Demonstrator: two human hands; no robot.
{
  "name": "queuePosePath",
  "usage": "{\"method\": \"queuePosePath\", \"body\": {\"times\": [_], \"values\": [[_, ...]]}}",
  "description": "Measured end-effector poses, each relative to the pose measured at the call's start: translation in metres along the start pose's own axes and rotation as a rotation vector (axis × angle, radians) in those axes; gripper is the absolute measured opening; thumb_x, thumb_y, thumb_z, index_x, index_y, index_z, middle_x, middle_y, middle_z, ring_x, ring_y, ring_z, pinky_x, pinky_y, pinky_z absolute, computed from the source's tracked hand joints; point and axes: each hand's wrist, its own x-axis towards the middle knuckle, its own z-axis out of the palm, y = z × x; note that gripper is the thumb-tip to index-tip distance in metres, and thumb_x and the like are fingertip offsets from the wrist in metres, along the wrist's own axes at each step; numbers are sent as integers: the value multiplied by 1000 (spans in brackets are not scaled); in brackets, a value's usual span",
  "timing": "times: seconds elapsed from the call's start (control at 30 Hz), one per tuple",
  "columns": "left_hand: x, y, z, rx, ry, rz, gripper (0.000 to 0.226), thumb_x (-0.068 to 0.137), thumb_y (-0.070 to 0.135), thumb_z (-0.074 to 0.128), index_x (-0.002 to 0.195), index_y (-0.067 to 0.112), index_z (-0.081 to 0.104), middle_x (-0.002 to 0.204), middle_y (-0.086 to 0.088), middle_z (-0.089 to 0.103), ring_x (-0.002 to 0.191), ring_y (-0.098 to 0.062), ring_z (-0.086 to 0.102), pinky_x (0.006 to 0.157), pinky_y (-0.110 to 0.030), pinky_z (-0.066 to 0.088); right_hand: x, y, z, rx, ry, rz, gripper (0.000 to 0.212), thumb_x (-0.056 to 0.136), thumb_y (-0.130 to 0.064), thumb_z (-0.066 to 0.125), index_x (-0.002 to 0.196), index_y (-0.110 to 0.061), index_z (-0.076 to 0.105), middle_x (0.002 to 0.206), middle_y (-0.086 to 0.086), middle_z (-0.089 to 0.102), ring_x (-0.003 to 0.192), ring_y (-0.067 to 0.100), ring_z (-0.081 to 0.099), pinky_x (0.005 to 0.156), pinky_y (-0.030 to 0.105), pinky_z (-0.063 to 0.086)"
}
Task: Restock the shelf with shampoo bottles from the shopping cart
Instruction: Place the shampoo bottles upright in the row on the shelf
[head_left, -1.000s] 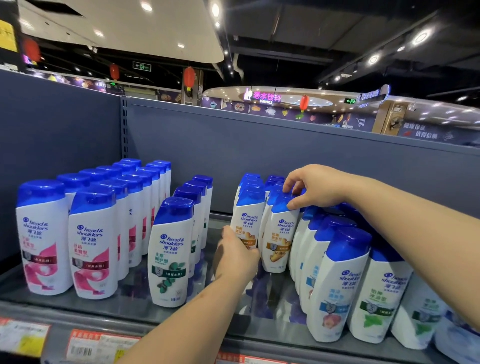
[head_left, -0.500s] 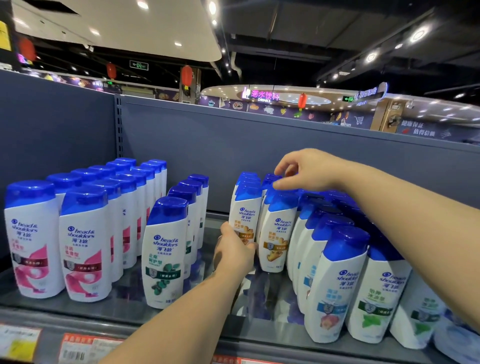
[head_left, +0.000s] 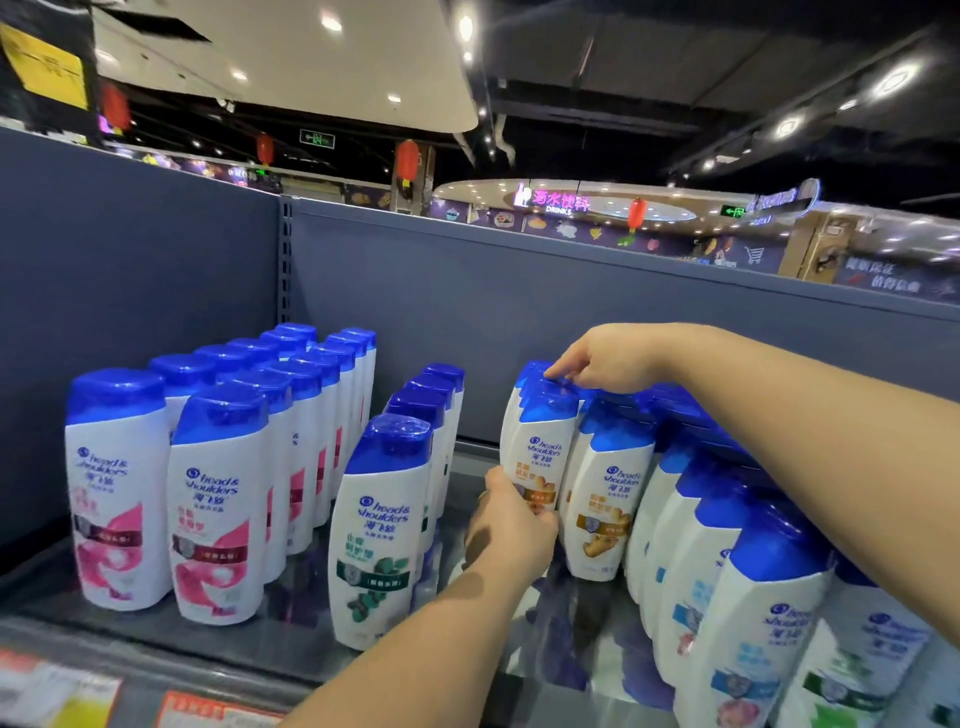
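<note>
White shampoo bottles with blue caps stand in rows on the glass shelf (head_left: 291, 618). My left hand (head_left: 511, 530) grips the lower body of the front orange-label bottle (head_left: 543, 457) in the middle row. My right hand (head_left: 602, 361) reaches over from the right, its fingertips pinching the blue caps at the back of that same row. A second orange-label bottle (head_left: 605, 499) stands just right of the held one. The shopping cart is out of view.
Pink-label bottles (head_left: 117, 493) fill two rows at the left, a green-label row (head_left: 382, 530) stands left of my left hand. More bottles (head_left: 748, 618) crowd the right, leaning. A grey back panel (head_left: 519, 301) closes the shelf. Price tags (head_left: 208, 712) line the front edge.
My right hand has lifted off the cap of the right orange-label bottle and moved back and left onto the rear caps of the left orange row. My left hand stays on the front bottle.
</note>
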Motion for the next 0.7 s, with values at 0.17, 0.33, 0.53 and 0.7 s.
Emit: {"method": "queuePosePath", "body": {"times": [0.17,0.33,0.53,0.7], "values": [[-1,-2,3,-1,16,-2,50,83,30,70,123,25,40,119,0,61,107,-23,61,91,-47,54,-4,2,2,15,-4,-34,44,98,-14,40,137,-32,50,142,-3,52,125,21,49,99,32,40],[-2,-1,3,6,29,-19,47,84,30,69,122,24,41,120,-1,60,108,-23,61,91,-46,54,-16,7,-3,39,100,-30,33,95,-24,48,125,-30,59,126,-2,61,108,18,57,88,27,44],[-3,1,3,-16,3,-29,48,86,26,70,123,21,39,123,-2,59,110,-24,62,85,-43,55,-48,25,1,-15,63,11,19,80,-40,71,95,-30,64,85,-13,60,81,12,59,76,30,51],[-9,5,-1,-66,-22,-74,60,81,21,74,127,18,36,125,-6,59,112,-25,61,92,-46,54,-49,29,12,12,143,3,22,80,-42,71,96,-28,65,84,-12,61,78,12,60,70,28,49]]}}
